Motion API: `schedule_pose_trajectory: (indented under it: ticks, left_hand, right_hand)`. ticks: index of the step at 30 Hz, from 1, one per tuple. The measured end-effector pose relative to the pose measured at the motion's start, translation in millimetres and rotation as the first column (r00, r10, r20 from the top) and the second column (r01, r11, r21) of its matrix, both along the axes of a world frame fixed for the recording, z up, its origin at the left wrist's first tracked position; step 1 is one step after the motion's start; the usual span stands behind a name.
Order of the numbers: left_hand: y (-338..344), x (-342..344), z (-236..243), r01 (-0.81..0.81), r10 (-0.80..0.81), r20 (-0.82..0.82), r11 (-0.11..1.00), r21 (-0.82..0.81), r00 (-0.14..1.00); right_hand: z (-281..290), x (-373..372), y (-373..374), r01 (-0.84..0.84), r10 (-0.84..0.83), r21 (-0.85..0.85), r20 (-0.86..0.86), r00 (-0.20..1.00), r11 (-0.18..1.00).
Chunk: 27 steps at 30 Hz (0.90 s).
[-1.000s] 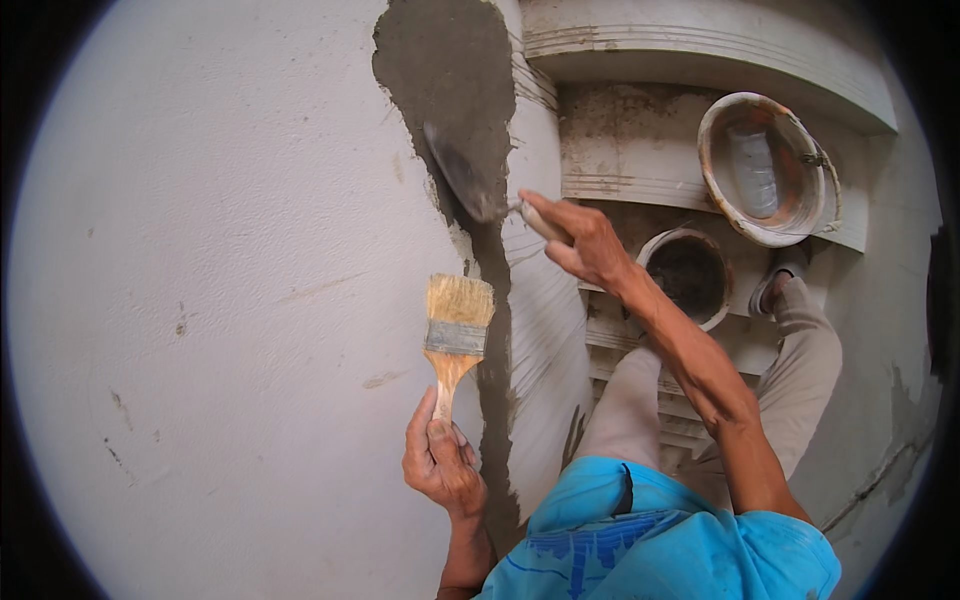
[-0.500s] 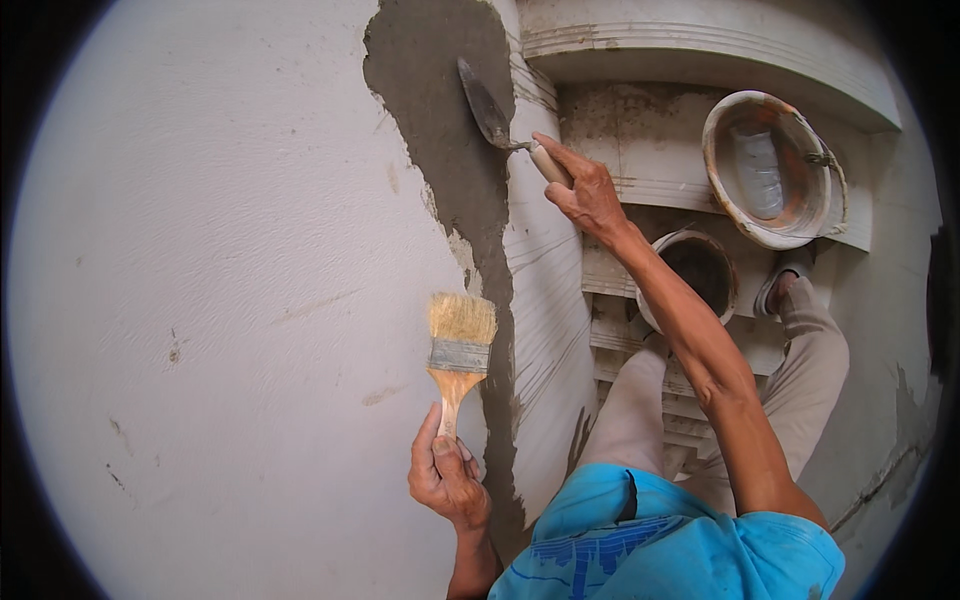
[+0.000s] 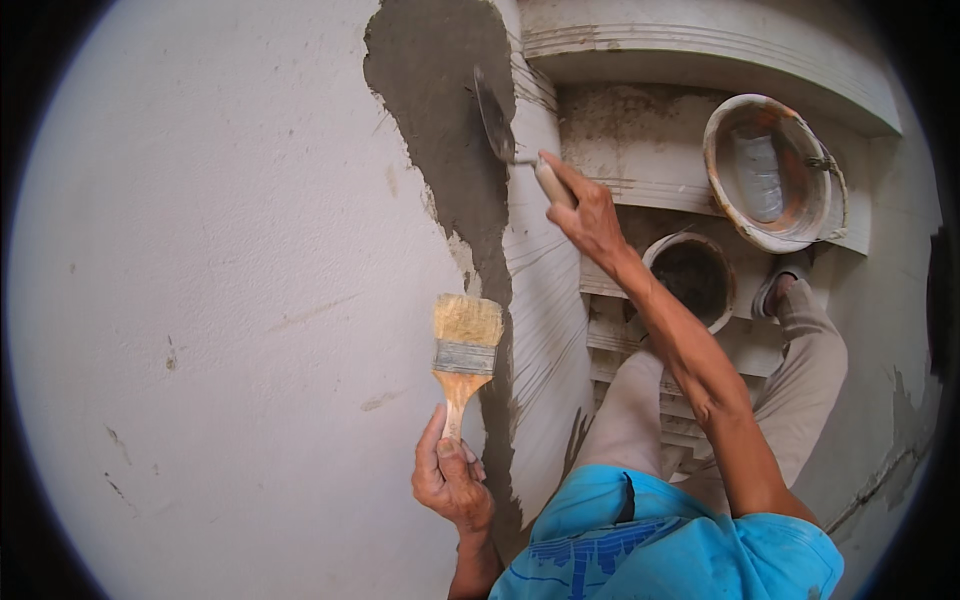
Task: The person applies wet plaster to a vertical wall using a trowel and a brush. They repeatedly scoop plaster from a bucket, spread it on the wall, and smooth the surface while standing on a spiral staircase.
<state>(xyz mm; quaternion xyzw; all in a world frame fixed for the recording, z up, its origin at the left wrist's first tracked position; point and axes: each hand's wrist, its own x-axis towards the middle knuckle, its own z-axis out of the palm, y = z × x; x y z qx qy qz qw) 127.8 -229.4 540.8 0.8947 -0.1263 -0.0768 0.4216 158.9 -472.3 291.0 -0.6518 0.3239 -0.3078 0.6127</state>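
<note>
My right hand (image 3: 590, 215) grips the pale handle of a trowel (image 3: 494, 118). The blade lies at the right side of a dark grey patch of wet mortar (image 3: 430, 80) on the white wall; whether it touches cannot be told. Lower down, my left hand (image 3: 455, 475) is closed round the handle of a wide flat paintbrush (image 3: 466, 345), bristles upward, with a metal band below them. The brush stands in front of the wall, beside the narrow lower strip of the mortar.
A bucket with a stained rim (image 3: 712, 165) holds a clear plastic bottle (image 3: 760, 175) and stands on a step at the upper right. Below it, another bucket (image 3: 690, 280) contains dark grey material. Stair steps (image 3: 640, 185) curve along the right, with my legs among them.
The trowel has shifted slightly right and down along the mortar, its blade turned more edge-on. My left hand and the brush have moved a little to the right.
</note>
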Motion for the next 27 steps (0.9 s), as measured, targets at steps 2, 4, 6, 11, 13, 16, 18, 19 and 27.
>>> schedule_pose_trajectory:
  ticks: [2,4,6,11,13,16,18,19,27]
  left_hand:
    - [1,0,-2,0.025,-0.025,0.013,1.000,-0.010,1.000]
    - [4,-1,-4,0.031,-0.031,0.015,0.999,-0.018,0.999]
    - [4,-3,-4,0.028,-0.028,0.006,0.999,-0.028,1.000]
    - [5,-4,0,0.012,-0.013,-0.019,1.000,-0.018,1.000]
    - [4,-4,0,0.031,-0.032,-0.016,0.999,-0.021,0.999]
    - [7,-5,-3,0.031,-0.031,0.008,0.999,-0.015,0.999]
    - [7,-6,-2,0.022,-0.022,-0.003,1.000,-0.019,1.000]
    - [6,-6,-1,0.021,-0.021,-0.014,1.000,-0.023,1.000]
    - [8,-6,4,0.010,-0.010,-0.032,1.000,-0.018,0.999]
  right_hand:
    - [-4,12,-18,0.023,-0.023,-0.033,-0.011,1.000,0.999]
    - [-5,16,-18,-0.009,0.011,-0.063,0.032,0.999,0.998]
    - [-5,16,-1,-0.017,0.021,-0.088,0.043,0.999,0.996]
    - [1,-22,38,-0.180,0.189,-0.082,0.121,0.975,0.980]
    - [-1,-13,27,-0.011,0.035,-0.140,0.170,0.985,0.990]
    - [6,9,-2,0.039,-0.027,-0.095,0.124,0.992,0.995]
    - [10,19,-14,0.038,-0.026,-0.104,0.109,0.994,0.994]
    - [8,22,-16,0.049,-0.030,-0.148,0.130,0.991,0.988]
    - [14,-32,41,-0.224,0.234,-0.107,0.092,0.968,0.969]
